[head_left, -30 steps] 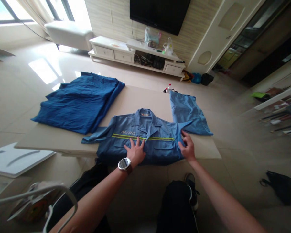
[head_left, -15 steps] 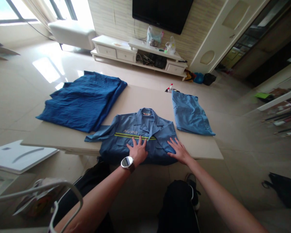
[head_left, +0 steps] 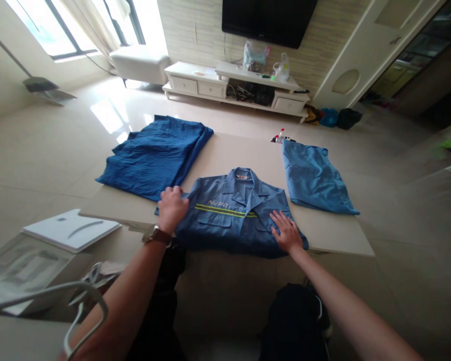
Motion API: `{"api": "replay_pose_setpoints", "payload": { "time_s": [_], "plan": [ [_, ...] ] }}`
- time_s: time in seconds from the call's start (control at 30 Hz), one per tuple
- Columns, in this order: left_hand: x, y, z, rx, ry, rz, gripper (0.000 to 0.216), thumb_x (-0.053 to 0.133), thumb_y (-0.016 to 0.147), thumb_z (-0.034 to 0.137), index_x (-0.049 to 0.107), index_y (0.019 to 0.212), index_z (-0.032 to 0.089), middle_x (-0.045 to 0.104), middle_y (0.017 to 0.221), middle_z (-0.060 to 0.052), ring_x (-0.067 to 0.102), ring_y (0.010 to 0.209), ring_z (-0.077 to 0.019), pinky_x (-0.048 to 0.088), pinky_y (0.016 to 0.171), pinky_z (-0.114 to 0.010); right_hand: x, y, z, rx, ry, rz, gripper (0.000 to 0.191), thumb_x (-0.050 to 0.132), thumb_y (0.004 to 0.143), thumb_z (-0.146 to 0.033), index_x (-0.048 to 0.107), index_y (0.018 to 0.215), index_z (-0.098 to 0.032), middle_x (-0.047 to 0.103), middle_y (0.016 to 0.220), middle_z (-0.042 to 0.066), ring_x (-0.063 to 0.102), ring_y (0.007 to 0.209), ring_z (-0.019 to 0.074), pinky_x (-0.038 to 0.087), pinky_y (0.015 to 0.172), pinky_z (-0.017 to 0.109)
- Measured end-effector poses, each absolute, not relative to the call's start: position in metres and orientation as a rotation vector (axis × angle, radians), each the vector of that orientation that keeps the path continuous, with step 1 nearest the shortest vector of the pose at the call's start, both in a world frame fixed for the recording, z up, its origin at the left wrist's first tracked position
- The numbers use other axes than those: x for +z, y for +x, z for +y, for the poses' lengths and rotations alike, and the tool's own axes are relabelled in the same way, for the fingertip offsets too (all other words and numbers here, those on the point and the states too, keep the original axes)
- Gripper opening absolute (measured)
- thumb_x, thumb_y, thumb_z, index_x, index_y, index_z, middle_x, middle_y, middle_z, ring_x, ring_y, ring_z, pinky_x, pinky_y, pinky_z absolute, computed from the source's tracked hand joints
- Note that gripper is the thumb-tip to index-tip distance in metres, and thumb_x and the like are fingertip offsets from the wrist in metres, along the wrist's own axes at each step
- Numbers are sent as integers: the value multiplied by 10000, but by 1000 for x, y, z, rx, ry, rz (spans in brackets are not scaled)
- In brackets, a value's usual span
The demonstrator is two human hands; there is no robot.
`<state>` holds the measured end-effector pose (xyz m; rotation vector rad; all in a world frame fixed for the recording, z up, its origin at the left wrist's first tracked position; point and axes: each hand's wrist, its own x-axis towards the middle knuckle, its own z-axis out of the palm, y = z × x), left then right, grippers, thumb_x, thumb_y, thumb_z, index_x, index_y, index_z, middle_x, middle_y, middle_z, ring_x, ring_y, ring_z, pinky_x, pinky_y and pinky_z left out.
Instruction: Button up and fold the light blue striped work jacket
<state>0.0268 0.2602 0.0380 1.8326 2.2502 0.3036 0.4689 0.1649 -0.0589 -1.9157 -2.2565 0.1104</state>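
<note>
Work shirt (head_left: 233, 220) at frame centre could bunch unevenly if the left hand (head_left: 172, 208), clenched on its sleeve, tugs while the right hand (head_left: 285, 233), flat and gripping nothing, slips

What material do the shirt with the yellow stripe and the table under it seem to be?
Shirt: woven cloth, probably cotton blend, matte; it creases and folds softly. Table: looks like light wood or laminate, smooth and flat with a thin edge.
</note>
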Motion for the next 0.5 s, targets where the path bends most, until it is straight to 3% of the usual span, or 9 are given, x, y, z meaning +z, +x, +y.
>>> {"api": "replay_pose_setpoints", "payload": {
  "time_s": [0.1, 0.27, 0.5],
  "plan": [
    [24, -30, 268, 54, 1608, 2353, 581, 590, 863, 488, 597, 1300, 107, 592, 1352, -273, 541, 1286, -432, 490, 1009, -528, -58, 470, 165, 96, -1909, -2247, 571, 430, 991, -363, 438, 1559, -300, 399, 1662, 26, 323, 1554, 257, 269, 1227, 513],
    [3, -54, 272, -104, 1623, 2219, 629, 628, 805, 592, 627, 1279, 180, 606, 1378, -224, 543, 1301, -439, 473, 1018, -575, -57, 469, 164, 104, -1911, -2239, 575, 436, 979, -343, 451, 1552, -293, 422, 1649, 35, 344, 1542, 260, 283, 1213, 514],
    [13, -37, 281, -17, 1608, 2198, 401, 552, 834, 428, 726, 1116, 201, 699, 1249, -184, 599, 1231, -412, 458, 1021, -555, -54, 466, 162, 96, -1926, -2224, 584, 443, 960, -317, 467, 1542, -287, 442, 1637, 35, 362, 1534, 254, 297, 1206, 504]
  ]
}}
